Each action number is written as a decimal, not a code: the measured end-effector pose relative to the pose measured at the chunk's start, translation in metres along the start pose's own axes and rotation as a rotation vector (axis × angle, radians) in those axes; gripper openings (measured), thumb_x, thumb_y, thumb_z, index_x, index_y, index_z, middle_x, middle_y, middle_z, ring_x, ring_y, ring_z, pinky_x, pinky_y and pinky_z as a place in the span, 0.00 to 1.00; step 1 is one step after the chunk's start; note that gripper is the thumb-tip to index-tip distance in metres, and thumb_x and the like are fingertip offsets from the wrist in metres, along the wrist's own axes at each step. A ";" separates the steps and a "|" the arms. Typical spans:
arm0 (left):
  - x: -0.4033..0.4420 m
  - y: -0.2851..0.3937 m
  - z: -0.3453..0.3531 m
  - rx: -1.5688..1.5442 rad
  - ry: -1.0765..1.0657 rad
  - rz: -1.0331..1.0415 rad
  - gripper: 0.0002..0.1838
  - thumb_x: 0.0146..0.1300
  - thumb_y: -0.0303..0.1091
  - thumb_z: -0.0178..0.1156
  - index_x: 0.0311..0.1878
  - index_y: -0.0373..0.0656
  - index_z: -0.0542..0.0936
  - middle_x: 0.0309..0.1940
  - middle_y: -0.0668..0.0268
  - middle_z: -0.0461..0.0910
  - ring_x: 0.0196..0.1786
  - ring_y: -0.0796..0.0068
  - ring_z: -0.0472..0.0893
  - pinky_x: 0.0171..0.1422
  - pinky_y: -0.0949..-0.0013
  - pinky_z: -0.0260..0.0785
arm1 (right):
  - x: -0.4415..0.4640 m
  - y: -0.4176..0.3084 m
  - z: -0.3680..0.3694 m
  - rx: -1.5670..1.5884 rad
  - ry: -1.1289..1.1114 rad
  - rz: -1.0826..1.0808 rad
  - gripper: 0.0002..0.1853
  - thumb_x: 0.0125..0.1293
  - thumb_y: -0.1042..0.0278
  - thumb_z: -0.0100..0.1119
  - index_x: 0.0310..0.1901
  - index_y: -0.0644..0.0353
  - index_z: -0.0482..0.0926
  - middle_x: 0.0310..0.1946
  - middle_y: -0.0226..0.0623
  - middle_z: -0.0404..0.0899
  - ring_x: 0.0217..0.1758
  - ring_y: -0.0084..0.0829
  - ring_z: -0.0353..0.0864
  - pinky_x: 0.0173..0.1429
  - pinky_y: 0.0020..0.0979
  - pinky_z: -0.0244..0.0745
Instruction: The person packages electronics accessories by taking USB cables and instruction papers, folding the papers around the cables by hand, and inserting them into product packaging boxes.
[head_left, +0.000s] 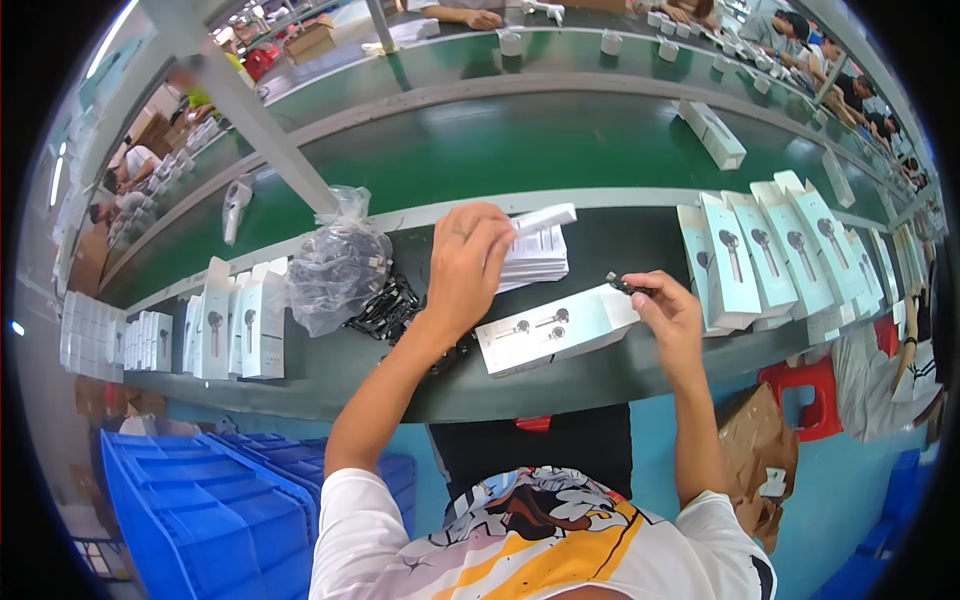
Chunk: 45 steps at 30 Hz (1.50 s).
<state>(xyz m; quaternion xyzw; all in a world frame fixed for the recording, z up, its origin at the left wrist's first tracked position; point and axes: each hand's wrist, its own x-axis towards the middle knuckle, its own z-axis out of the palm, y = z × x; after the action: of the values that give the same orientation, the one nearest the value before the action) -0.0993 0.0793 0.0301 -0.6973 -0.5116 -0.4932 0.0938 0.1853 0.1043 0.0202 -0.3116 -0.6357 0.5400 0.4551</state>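
Observation:
My left hand [468, 258] is closed on a folded white leaflet [546, 217], lifted just above a stack of white printed leaflets [537, 262]. Between thumb and fingers, my right hand [668, 322] pinches a small bundled black cable [626, 285] with a metal plug end. The cable is at the right end of a white carton [555, 330] that lies on its side in front of me. Earphone-like pictures are printed on the carton. Left of it, partly behind my left forearm, sits a pile of black cables [385, 312] beside a clear plastic bag [338, 265] of dark items.
Upright cartons [735, 260] stand in a row on the right, several with raised flaps. More cartons [262, 330] stand on the left. Beyond the bench runs a green conveyor [480, 145] carrying a lying carton [712, 134]. A metal post [250, 110] rises at left; blue crates [200, 500] are below.

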 end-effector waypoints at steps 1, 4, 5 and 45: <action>0.002 0.022 -0.010 -0.019 -0.027 0.037 0.04 0.60 0.25 0.66 0.38 0.39 0.81 0.41 0.60 0.82 0.49 0.54 0.80 0.56 0.55 0.70 | -0.005 -0.003 -0.003 0.007 0.028 -0.012 0.11 0.70 0.82 0.58 0.52 0.69 0.83 0.46 0.33 0.80 0.50 0.22 0.78 0.55 0.25 0.72; -0.028 0.079 -0.020 -0.234 -0.168 0.180 0.07 0.55 0.21 0.69 0.36 0.38 0.81 0.39 0.56 0.81 0.42 0.54 0.81 0.48 0.56 0.74 | -0.030 -0.011 -0.018 0.015 0.124 -0.079 0.12 0.68 0.84 0.59 0.52 0.70 0.82 0.48 0.35 0.79 0.48 0.22 0.77 0.53 0.24 0.71; -0.044 0.094 -0.015 -0.261 -0.193 0.187 0.09 0.54 0.21 0.70 0.36 0.38 0.81 0.38 0.56 0.81 0.39 0.55 0.82 0.46 0.56 0.75 | -0.038 -0.013 -0.020 0.023 0.163 -0.089 0.13 0.65 0.86 0.60 0.51 0.70 0.82 0.48 0.37 0.79 0.45 0.23 0.77 0.49 0.24 0.73; -0.058 0.074 0.001 0.062 -0.564 -0.069 0.41 0.57 0.38 0.74 0.73 0.40 0.69 0.65 0.49 0.72 0.70 0.45 0.69 0.74 0.49 0.62 | -0.077 0.011 -0.031 -0.619 -0.161 -0.114 0.07 0.61 0.81 0.67 0.41 0.65 0.82 0.40 0.44 0.81 0.42 0.44 0.83 0.47 0.36 0.78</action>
<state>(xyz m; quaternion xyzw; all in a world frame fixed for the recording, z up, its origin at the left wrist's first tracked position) -0.0380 0.0099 0.0118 -0.7861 -0.5556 -0.2666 -0.0477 0.2424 0.0510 -0.0091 -0.3556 -0.8201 0.3174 0.3165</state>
